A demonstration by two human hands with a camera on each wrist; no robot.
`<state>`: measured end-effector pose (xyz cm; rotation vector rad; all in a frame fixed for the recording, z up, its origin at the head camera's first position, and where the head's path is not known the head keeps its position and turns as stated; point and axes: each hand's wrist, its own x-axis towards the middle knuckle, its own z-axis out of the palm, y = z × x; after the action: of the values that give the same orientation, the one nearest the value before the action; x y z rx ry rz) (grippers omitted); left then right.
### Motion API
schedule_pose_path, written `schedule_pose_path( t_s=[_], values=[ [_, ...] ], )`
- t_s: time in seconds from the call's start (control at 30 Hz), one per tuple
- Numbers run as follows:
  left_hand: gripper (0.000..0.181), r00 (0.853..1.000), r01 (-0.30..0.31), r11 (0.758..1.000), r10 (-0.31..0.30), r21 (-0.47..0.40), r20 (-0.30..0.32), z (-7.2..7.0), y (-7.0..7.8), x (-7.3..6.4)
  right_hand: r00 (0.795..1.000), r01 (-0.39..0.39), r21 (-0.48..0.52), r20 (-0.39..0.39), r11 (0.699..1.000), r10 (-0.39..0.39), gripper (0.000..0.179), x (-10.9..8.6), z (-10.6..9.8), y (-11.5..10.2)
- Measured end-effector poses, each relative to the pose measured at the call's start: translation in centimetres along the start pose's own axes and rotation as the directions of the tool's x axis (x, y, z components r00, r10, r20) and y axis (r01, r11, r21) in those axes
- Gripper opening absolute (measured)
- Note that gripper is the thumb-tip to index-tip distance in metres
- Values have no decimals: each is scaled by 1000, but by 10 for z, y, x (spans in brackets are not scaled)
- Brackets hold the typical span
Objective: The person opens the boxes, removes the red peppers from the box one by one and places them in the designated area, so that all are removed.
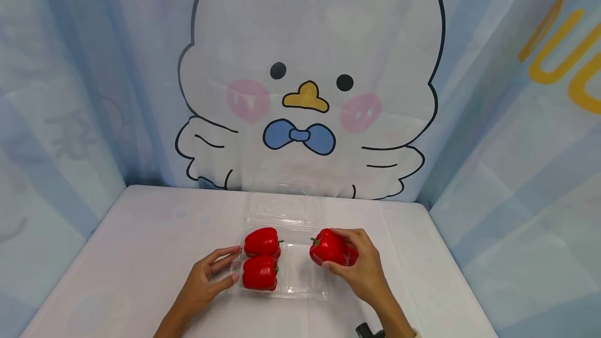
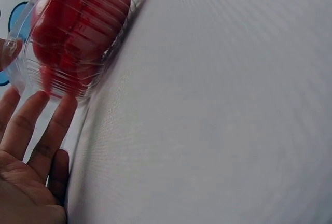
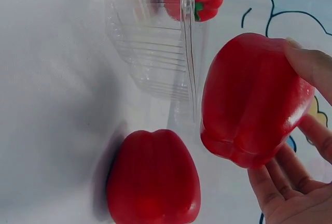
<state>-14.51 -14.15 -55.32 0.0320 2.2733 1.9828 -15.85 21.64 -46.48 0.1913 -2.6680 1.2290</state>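
A clear plastic clamshell box [image 1: 302,275] stands on the table with its lid [image 1: 283,207] folded back. Two red bell peppers, a rear one [image 1: 261,242] and a front one [image 1: 260,274], lie side by side in its left half. My left hand [image 1: 202,281] touches the box's left wall with extended fingertips, its thumb at the rim. Between thumb and fingers, my right hand [image 1: 363,270] grips another red bell pepper [image 1: 327,246] above the box's right edge, green stem facing left. A further red bell pepper [image 3: 153,180] rests on the table below that hand, outside the box.
The white table [image 1: 155,254] meets a printed curtain [image 1: 310,30] at its back edge, with more curtain on both sides. A small black object [image 1: 363,329] shows near my right forearm at the bottom of the head view.
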Motion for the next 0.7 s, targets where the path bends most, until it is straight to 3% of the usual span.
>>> schedule_pose_path(
  t_s=[0.7],
  values=[
    [64,1000,-12,1000,12,10,6,0,2,-2,993,-118,-52,-35,992,117,76,-12,-13,9]
  ],
)
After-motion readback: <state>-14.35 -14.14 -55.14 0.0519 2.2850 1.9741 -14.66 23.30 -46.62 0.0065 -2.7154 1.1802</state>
